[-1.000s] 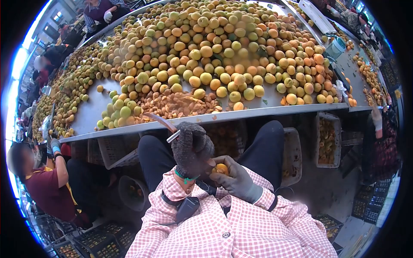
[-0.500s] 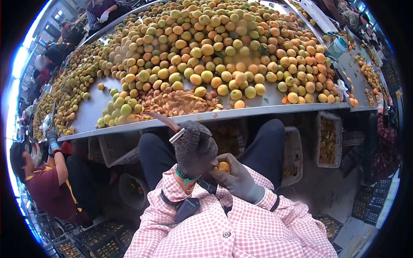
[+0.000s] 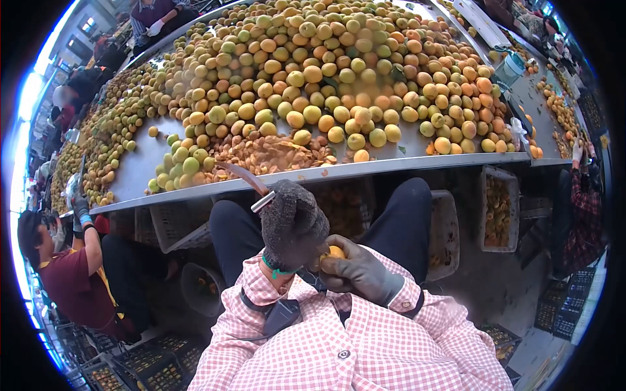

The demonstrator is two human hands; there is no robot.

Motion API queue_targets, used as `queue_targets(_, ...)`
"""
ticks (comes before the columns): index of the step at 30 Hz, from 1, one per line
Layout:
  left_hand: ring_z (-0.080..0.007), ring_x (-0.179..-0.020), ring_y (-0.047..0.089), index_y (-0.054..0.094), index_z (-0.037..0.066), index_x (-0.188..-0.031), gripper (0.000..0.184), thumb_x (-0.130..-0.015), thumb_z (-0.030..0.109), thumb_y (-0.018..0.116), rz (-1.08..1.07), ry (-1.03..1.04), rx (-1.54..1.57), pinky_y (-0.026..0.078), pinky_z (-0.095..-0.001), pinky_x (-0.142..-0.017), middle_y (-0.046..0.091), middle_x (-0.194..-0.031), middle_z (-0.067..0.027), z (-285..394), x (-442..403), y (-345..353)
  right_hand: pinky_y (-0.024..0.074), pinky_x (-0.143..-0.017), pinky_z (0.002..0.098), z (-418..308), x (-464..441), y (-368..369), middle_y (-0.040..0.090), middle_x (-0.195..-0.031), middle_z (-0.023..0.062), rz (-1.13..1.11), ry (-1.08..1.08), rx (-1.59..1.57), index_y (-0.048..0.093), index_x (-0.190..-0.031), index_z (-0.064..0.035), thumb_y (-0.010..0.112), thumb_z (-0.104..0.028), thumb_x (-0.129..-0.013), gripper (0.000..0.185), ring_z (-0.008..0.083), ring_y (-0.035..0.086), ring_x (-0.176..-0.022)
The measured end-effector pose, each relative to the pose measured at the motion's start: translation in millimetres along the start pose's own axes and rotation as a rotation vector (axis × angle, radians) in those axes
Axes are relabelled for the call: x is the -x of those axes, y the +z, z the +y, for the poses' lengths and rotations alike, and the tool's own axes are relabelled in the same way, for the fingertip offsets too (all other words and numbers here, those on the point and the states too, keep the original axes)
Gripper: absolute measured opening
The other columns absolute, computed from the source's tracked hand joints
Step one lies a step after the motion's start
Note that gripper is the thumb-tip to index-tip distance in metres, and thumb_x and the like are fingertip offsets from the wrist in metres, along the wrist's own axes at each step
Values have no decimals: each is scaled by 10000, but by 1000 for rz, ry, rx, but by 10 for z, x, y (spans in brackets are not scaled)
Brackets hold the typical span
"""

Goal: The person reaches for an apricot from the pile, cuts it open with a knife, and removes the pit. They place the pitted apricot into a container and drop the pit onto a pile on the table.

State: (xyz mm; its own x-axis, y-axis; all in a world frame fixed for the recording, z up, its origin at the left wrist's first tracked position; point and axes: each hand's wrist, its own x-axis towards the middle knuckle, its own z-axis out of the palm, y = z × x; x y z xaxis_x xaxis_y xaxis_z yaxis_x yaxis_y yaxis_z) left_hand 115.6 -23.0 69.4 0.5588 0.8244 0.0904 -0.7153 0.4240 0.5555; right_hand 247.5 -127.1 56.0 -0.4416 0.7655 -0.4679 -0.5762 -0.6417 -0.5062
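My left hand (image 3: 295,218), in a dark knitted glove with a green band at the wrist, is closed around a curved, knife-like tool (image 3: 244,174). Its thin brownish length and a short silvery piece stick out toward the table; the rest is hidden in the fist. My right hand (image 3: 355,267), in a grey coated glove, grips an apricot (image 3: 333,253) close against the left hand, in front of my chest. Whether the tool touches this fruit is hidden. Split brown apricot stones (image 3: 274,153) lie heaped at the table edge ahead.
A metal table (image 3: 147,153) bears a large pile of apricots (image 3: 313,72). Crates (image 3: 499,208) and a bucket (image 3: 201,290) stand below. A person (image 3: 75,274) sits at the left, another (image 3: 580,215) at the right. A jug (image 3: 510,68) stands at the back right.
My left hand and the tool have shifted slightly left and down. The right hand has turned a little around the apricot, which stays in its fingers.
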Motion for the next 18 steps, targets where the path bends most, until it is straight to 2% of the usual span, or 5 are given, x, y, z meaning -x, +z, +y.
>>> queue_targets(4, -125, -474, 391, 524, 89, -883, 214, -913, 287, 602, 22, -67, 43, 348, -279, -435, 460, -666, -15, -28, 6, 55, 476, -768, 260, 15, 7, 80, 541, -1006, 69, 87, -7, 100, 473, -1163, -52, 603, -201, -917, 316, 127, 550, -871)
queue_targets(9, -134, -563, 483, 508, 90, -901, 196, -905, 252, 619, -58, -100, 93, 393, -257, -464, 502, -737, -35, -44, 13, 35, 482, -778, 279, 167, -9, 52, 517, -1049, 110, 144, -406, 442, 468, -1156, -38, 620, -238, -909, 352, 150, 554, -911)
queue_targets(12, -141, -629, 532, 507, 82, -933, 175, -900, 213, 619, -2, -119, -14, 436, -266, -489, 527, -767, -49, -27, 35, 39, 438, -650, 166, 187, -26, 52, 494, -934, 0, 146, -449, 451, 424, -1142, -92, 638, -204, -903, 339, 37, 480, -743)
queue_targets(15, -147, -650, 551, 501, 65, -943, 174, -893, 184, 618, -8, -209, -86, 464, -275, -511, 543, -784, -58, 4, 31, 26, 450, -709, 193, 15, 87, 126, 509, -961, 9, 131, -228, 448, 407, -1192, -85, 626, -170, -908, 369, 54, 495, -800)
queue_targets(18, -161, -680, 574, 523, 44, -989, 196, -871, 152, 637, -164, -325, 221, 485, -289, -555, 579, -812, -75, 9, 19, 80, 445, -688, 204, 17, 93, 151, 539, -976, 19, 98, -333, 514, 435, -1226, -64, 606, -112, -910, 362, 57, 506, -805)
